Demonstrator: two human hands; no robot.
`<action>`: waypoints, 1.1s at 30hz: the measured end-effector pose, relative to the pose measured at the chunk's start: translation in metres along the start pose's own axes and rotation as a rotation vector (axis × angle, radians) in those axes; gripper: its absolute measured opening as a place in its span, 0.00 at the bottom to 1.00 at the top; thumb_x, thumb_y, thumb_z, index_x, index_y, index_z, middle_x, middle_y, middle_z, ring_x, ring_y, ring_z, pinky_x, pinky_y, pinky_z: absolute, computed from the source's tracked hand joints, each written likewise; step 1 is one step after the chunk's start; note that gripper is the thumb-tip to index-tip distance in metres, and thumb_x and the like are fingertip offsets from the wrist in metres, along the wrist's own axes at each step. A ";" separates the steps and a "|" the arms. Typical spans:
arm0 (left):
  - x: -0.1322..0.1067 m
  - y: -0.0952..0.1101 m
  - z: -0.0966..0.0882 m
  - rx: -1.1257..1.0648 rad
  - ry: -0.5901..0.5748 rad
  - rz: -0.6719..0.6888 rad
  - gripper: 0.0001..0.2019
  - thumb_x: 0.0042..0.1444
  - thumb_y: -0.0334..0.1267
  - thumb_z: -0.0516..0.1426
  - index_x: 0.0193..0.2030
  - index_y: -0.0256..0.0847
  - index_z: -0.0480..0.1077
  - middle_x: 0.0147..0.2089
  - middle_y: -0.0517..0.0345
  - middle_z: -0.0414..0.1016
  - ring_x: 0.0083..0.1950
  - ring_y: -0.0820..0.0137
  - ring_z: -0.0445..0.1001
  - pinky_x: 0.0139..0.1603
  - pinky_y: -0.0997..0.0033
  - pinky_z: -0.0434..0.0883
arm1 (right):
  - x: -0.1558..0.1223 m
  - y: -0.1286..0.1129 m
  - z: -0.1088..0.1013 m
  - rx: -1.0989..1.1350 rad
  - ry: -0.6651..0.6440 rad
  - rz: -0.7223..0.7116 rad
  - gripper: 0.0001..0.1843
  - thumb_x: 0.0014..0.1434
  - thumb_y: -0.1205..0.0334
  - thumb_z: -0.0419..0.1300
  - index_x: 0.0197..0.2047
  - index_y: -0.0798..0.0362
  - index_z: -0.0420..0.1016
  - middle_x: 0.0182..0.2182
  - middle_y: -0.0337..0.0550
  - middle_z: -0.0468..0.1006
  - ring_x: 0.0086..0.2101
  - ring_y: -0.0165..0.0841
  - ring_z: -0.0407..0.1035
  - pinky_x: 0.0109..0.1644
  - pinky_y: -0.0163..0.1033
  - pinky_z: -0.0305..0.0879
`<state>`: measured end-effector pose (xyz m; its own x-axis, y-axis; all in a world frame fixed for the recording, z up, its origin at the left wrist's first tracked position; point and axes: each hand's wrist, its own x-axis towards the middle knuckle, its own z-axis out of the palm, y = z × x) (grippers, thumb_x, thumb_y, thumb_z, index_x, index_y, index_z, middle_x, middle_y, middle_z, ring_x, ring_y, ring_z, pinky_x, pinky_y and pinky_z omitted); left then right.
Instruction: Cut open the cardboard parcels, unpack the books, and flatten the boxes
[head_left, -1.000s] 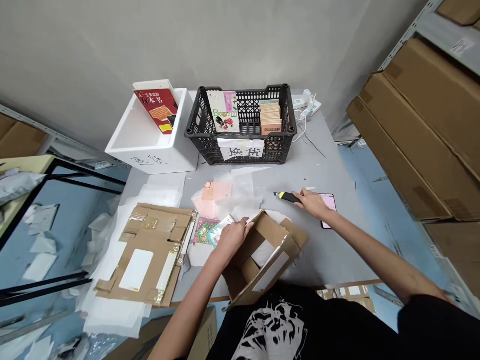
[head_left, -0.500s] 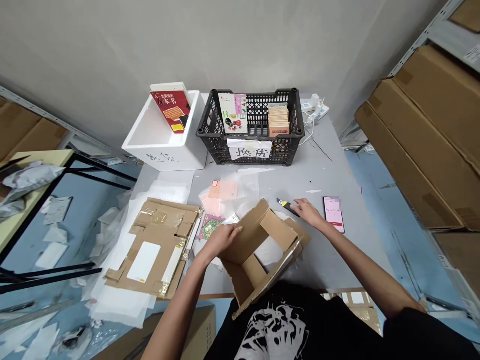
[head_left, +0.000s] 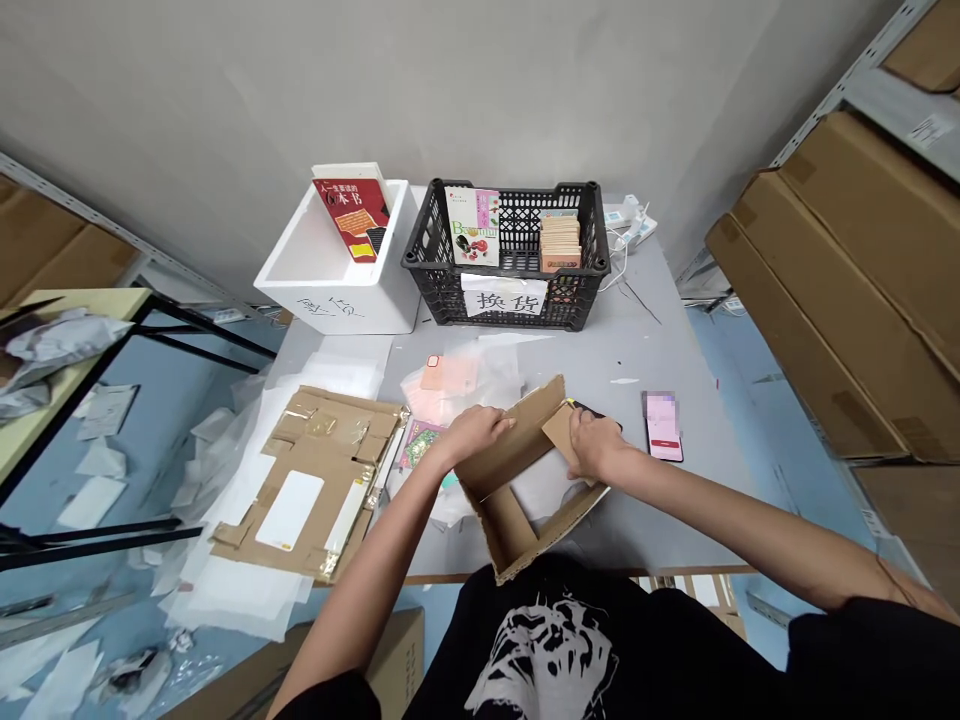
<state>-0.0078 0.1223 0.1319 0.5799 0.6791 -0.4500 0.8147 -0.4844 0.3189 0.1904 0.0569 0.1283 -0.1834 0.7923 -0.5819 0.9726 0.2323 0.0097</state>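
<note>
Both my hands are on an open cardboard box [head_left: 517,490] lying on the grey table [head_left: 660,520]. My left hand [head_left: 472,435] grips the top edge of its long side. My right hand [head_left: 596,447] closes on an inner cardboard flap [head_left: 559,432]. Just behind that flap, a black and yellow utility knife [head_left: 592,411] lies mostly hidden. A phone with a pink screen [head_left: 663,427] sits to the right of my right hand. Left of the box are a colourful picture book [head_left: 418,443] and pink cards in clear plastic [head_left: 448,376].
Flattened, taped cardboard [head_left: 315,480] lies on white sheets at the table's left edge. At the back stand a black plastic basket [head_left: 592,270] of books and a white foam box [head_left: 337,300]. Cartons on metal shelving [head_left: 847,290] rise to the right.
My right hand has moved from the knife onto the box flap. The box has shifted and turned, and its flap now covers most of the knife.
</note>
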 end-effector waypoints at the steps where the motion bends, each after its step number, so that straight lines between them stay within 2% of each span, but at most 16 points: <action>1: 0.000 0.002 -0.001 -0.001 -0.003 0.006 0.22 0.65 0.46 0.43 0.34 0.36 0.73 0.36 0.47 0.78 0.39 0.63 0.75 0.38 0.70 0.65 | -0.001 -0.001 0.002 -0.047 -0.031 0.031 0.49 0.43 0.49 0.67 0.64 0.62 0.57 0.50 0.70 0.70 0.50 0.54 0.66 0.37 0.48 0.71; 3: 0.001 0.008 -0.003 -0.007 -0.013 0.028 0.23 0.66 0.46 0.42 0.34 0.36 0.73 0.36 0.47 0.78 0.39 0.63 0.75 0.39 0.70 0.64 | -0.007 -0.003 0.002 -0.114 -0.078 0.068 0.40 0.47 0.54 0.64 0.61 0.62 0.61 0.50 0.68 0.70 0.49 0.51 0.66 0.37 0.47 0.71; 6: 0.002 0.016 -0.011 -0.032 -0.031 0.084 0.23 0.66 0.45 0.41 0.34 0.36 0.72 0.36 0.48 0.77 0.38 0.65 0.74 0.39 0.71 0.64 | -0.027 0.004 -0.007 -0.058 -0.089 0.078 0.31 0.54 0.56 0.57 0.56 0.67 0.66 0.49 0.70 0.70 0.47 0.51 0.69 0.38 0.46 0.69; 8: 0.000 0.020 -0.019 -0.044 -0.036 0.128 0.22 0.66 0.44 0.42 0.33 0.36 0.72 0.35 0.49 0.77 0.36 0.67 0.73 0.38 0.72 0.63 | -0.043 0.018 -0.015 0.063 -0.069 0.094 0.26 0.58 0.57 0.50 0.53 0.68 0.67 0.45 0.68 0.73 0.43 0.49 0.72 0.39 0.46 0.67; 11: -0.007 0.024 -0.038 -0.029 -0.001 0.191 0.20 0.65 0.44 0.44 0.32 0.36 0.71 0.32 0.51 0.76 0.33 0.68 0.71 0.36 0.72 0.62 | -0.064 0.050 -0.025 0.293 0.015 0.110 0.20 0.61 0.61 0.44 0.49 0.60 0.69 0.37 0.57 0.78 0.36 0.44 0.74 0.36 0.43 0.65; 14: -0.020 0.027 -0.067 0.025 0.104 0.215 0.21 0.65 0.46 0.44 0.31 0.36 0.71 0.30 0.53 0.74 0.32 0.69 0.70 0.36 0.72 0.61 | -0.084 0.079 -0.035 0.537 0.160 0.113 0.19 0.63 0.57 0.42 0.42 0.54 0.71 0.33 0.49 0.79 0.32 0.40 0.73 0.32 0.40 0.65; 17: -0.040 0.033 -0.107 0.108 0.195 0.192 0.22 0.66 0.46 0.43 0.31 0.36 0.71 0.27 0.55 0.71 0.30 0.71 0.69 0.35 0.72 0.60 | -0.101 0.092 -0.048 0.824 0.279 0.105 0.23 0.63 0.47 0.43 0.34 0.53 0.71 0.31 0.46 0.78 0.30 0.38 0.71 0.29 0.39 0.65; 20: -0.062 0.044 -0.144 0.233 0.274 0.120 0.21 0.66 0.47 0.44 0.33 0.37 0.72 0.24 0.57 0.69 0.28 0.71 0.69 0.34 0.72 0.60 | -0.105 0.089 -0.059 1.014 0.388 0.075 0.26 0.59 0.39 0.47 0.29 0.53 0.70 0.27 0.44 0.76 0.28 0.36 0.69 0.28 0.37 0.65; 22: -0.073 0.049 -0.156 0.330 0.350 0.079 0.19 0.65 0.45 0.45 0.37 0.38 0.72 0.23 0.57 0.69 0.28 0.69 0.71 0.33 0.71 0.61 | -0.093 0.081 -0.060 1.128 0.457 0.030 0.27 0.56 0.36 0.50 0.30 0.54 0.71 0.27 0.43 0.76 0.29 0.36 0.69 0.30 0.38 0.66; 23: -0.077 0.050 -0.157 0.371 0.385 0.058 0.17 0.65 0.43 0.45 0.39 0.38 0.72 0.23 0.56 0.70 0.28 0.68 0.71 0.32 0.71 0.62 | -0.083 0.075 -0.056 1.192 0.492 0.005 0.28 0.54 0.34 0.52 0.31 0.54 0.71 0.28 0.44 0.76 0.30 0.37 0.70 0.32 0.38 0.67; 25: -0.080 0.049 -0.144 0.427 0.411 0.013 0.14 0.64 0.37 0.46 0.43 0.39 0.72 0.25 0.54 0.73 0.28 0.66 0.73 0.30 0.70 0.63 | -0.055 0.062 -0.039 1.318 0.563 -0.036 0.32 0.51 0.31 0.53 0.36 0.54 0.72 0.32 0.45 0.78 0.34 0.39 0.71 0.37 0.41 0.69; 27: -0.079 0.044 -0.113 0.445 0.389 -0.008 0.14 0.61 0.29 0.46 0.47 0.40 0.70 0.30 0.51 0.77 0.31 0.65 0.76 0.30 0.70 0.66 | -0.025 0.045 -0.009 1.387 0.642 -0.030 0.35 0.50 0.29 0.51 0.39 0.55 0.72 0.36 0.47 0.79 0.38 0.42 0.72 0.42 0.44 0.69; 29: -0.074 0.037 -0.069 0.446 0.408 0.040 0.19 0.58 0.25 0.47 0.54 0.39 0.66 0.44 0.46 0.78 0.43 0.62 0.77 0.32 0.70 0.70 | 0.000 0.028 0.031 1.431 0.681 -0.012 0.37 0.49 0.27 0.50 0.41 0.54 0.73 0.40 0.49 0.79 0.43 0.45 0.71 0.47 0.46 0.67; 30: -0.071 0.034 -0.044 0.446 0.429 0.052 0.21 0.58 0.23 0.46 0.57 0.39 0.64 0.51 0.44 0.76 0.50 0.62 0.75 0.36 0.69 0.72 | 0.009 0.020 0.054 1.446 0.680 0.010 0.37 0.49 0.27 0.50 0.41 0.53 0.73 0.41 0.50 0.79 0.44 0.46 0.71 0.49 0.47 0.66; 31: -0.068 0.030 -0.017 0.447 0.426 0.064 0.23 0.58 0.22 0.46 0.59 0.38 0.63 0.55 0.43 0.73 0.55 0.63 0.73 0.41 0.69 0.73 | 0.016 0.013 0.076 1.462 0.662 0.037 0.38 0.48 0.26 0.50 0.40 0.53 0.74 0.41 0.51 0.79 0.45 0.47 0.71 0.50 0.48 0.66; 33: -0.062 0.026 0.035 0.450 0.406 0.061 0.24 0.57 0.22 0.46 0.60 0.38 0.62 0.58 0.44 0.71 0.58 0.63 0.71 0.51 0.65 0.72 | 0.024 0.001 0.120 1.493 0.606 0.071 0.37 0.49 0.27 0.51 0.40 0.53 0.74 0.41 0.53 0.79 0.47 0.49 0.71 0.53 0.51 0.64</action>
<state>-0.0231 0.0484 0.1390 0.6523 0.7556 -0.0600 0.7503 -0.6549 -0.0899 0.2039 0.0085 0.0170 0.1918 0.9563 -0.2206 0.1780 -0.2549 -0.9504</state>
